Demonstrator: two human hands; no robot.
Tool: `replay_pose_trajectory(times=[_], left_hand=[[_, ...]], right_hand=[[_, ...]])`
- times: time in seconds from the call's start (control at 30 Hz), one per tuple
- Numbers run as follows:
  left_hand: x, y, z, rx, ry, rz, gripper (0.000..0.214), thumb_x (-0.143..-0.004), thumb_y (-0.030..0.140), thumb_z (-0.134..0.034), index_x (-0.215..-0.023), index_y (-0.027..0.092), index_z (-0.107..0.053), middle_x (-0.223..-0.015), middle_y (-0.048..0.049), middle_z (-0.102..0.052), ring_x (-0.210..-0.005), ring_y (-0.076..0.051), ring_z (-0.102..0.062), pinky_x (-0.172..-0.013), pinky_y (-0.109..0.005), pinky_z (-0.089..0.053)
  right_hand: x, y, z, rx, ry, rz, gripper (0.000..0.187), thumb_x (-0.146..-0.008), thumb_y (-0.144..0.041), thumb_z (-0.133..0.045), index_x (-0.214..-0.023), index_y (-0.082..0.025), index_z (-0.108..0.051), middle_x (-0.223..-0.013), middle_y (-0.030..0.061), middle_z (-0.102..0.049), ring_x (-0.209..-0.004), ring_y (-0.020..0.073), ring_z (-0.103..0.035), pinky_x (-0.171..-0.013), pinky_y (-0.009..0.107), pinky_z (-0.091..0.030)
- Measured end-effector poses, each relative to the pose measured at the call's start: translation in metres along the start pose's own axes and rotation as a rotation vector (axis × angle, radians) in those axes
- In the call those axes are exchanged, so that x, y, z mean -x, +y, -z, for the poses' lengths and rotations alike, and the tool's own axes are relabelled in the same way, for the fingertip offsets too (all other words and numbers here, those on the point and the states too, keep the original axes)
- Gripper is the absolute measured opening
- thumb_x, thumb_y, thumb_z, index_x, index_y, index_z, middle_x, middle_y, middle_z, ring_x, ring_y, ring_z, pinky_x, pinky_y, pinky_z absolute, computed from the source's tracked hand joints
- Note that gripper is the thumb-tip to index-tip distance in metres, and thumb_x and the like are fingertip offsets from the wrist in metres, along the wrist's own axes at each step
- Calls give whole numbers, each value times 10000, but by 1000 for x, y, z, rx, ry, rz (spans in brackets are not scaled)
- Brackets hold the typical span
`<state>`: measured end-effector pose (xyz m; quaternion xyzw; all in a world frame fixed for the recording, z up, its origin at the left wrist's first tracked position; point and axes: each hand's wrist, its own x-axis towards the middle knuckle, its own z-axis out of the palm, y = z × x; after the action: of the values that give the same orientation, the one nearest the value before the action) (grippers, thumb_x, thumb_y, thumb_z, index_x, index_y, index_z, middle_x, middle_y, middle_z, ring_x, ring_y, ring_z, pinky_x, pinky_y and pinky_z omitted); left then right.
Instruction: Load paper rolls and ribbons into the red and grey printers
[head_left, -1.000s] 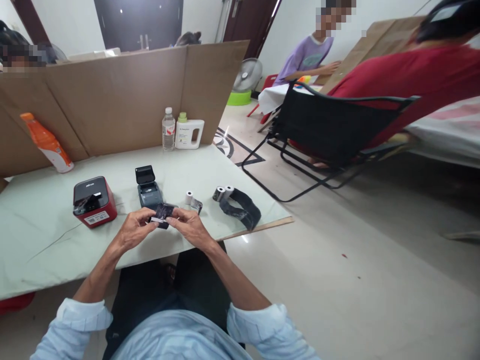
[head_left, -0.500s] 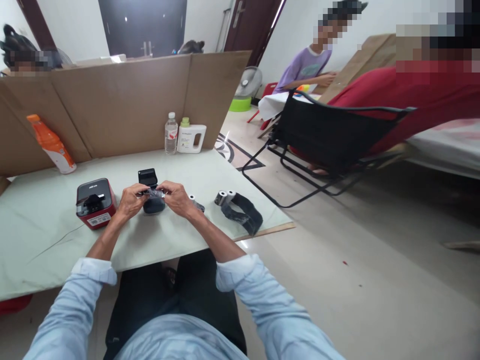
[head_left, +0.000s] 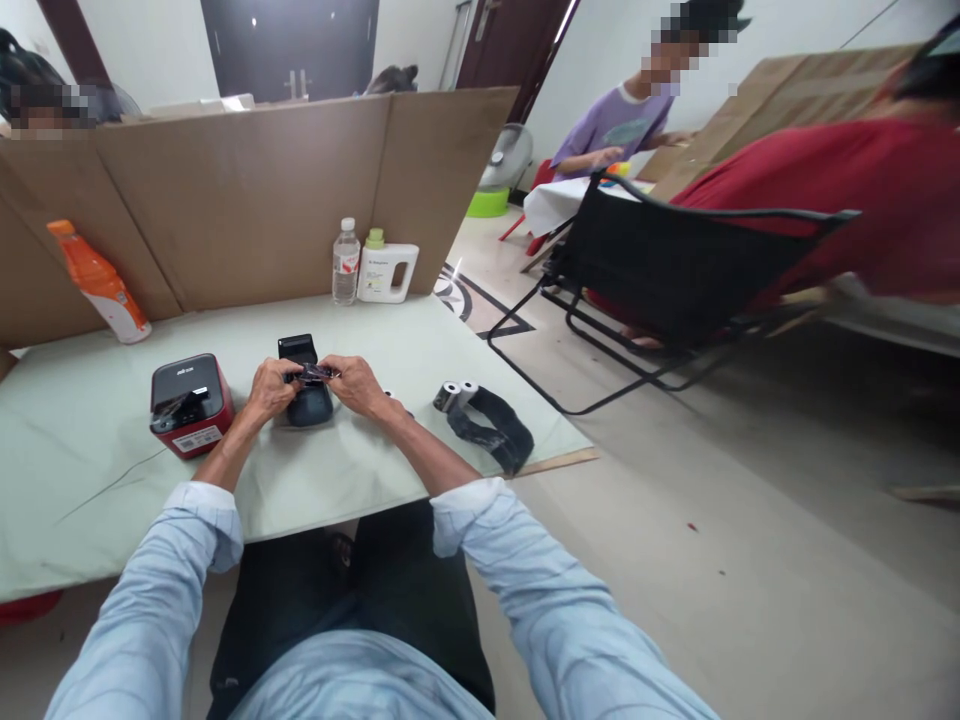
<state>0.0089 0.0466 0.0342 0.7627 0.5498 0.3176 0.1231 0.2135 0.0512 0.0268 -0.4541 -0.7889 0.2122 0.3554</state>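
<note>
**Left hand [head_left: 274, 388] and right hand [head_left: 360, 385] pinch a dark strip [head_left: 314, 372] over an open device [head_left: 310, 408]**

Left hand: fingers drawn in nearly closed, thumb and fingertips on the strip's left end. Right hand: much the same, back of the hand up, fingertips on the right end. A narrow span of strip shows between the two grips. Surface glints a little; any marking too small to read. Whether the strip touches the device, cannot tell.

Device is small and dark, lying on the counter [head_left: 360, 465] directly under the hands. Its lid [head_left: 298, 347] stands raised just beyond the fingertips; the rounded near end of the body shows on the wearer's side of the grip.

Left of the left hand, close by the wrist: a red-and-black box [head_left: 192, 405], pale label on its near face. Right of the right hand, past the forearm: two white-ended rolls [head_left: 450, 392] side by side, a black band [head_left: 511, 425] looping from them toward the counter's edge.

Beyond the hands, well apart: a clear bottle [head_left: 346, 265] and a white jug [head_left: 381, 274], both upright before a cardboard panel [head_left: 285, 190]. Farther left, an orange bottle [head_left: 101, 282], tilted, against the panel.
</note>
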Motion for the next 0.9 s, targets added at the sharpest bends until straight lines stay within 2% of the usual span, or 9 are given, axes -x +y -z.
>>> replay_pose_trajectory(times=[0.13,0.3,0.4,0.53,0.7,0.9], left_hand=[[-2,2,1,-39,-38,35,244,-767,141,-707,-941,208,-864,-965,-68,-843,-933,-260,-735,-874,-339,-544],[-2,4,3,-60,-76,143,225,-776,198,-711,-940,198,-864,-787,-31,-800,-788,-215,-693,-685,-276,-469],[-1,4,4,-75,-93,163,188,-809,260,-720,-903,181,-863,-728,-28,-772,-760,-202,-678,-655,-267,-440],[0,2,4,-48,-90,109,203,-830,243,-690,-902,173,-867,-838,-62,-816,-804,-214,-708,-710,-277,-484],[3,-2,4,-10,-101,23,362,-746,93,-600,-965,188,-873,-1008,-71,-846,-937,-233,-751,-860,-298,-553],[11,-12,3,14,-152,-124,382,-741,71,-563,-943,205,-857,-1067,-71,-839,-1023,-228,-757,-1020,-359,-564]], right_hand=[[-3,-5,1,100,-35,-9,288,-920,-168,-562,-1050,-236,-809,-895,41,-805,-754,198,-657,-710,285,-409],[-7,-10,-2,225,-74,3,330,-943,-152,-537,-1121,-238,-801,-1019,77,-828,-889,235,-715,-769,302,-438],[-9,-9,-7,273,-88,13,330,-953,-158,-550,-1154,-251,-794,-1082,86,-824,-949,249,-712,-801,312,-460],[-12,-7,-14,335,-102,11,350,-936,-123,-565,-1170,-247,-794,-1068,107,-801,-1003,269,-692,-849,335,-487],[-9,-4,-19,281,-109,109,313,-934,-121,-596,-1154,-250,-778,-1143,98,-787,-1088,290,-645,-931,382,-508],[16,-5,-25,240,14,238,243,-973,-150,-597,-1129,-232,-764,-1191,112,-737,-1142,283,-602,-1013,391,-489]])
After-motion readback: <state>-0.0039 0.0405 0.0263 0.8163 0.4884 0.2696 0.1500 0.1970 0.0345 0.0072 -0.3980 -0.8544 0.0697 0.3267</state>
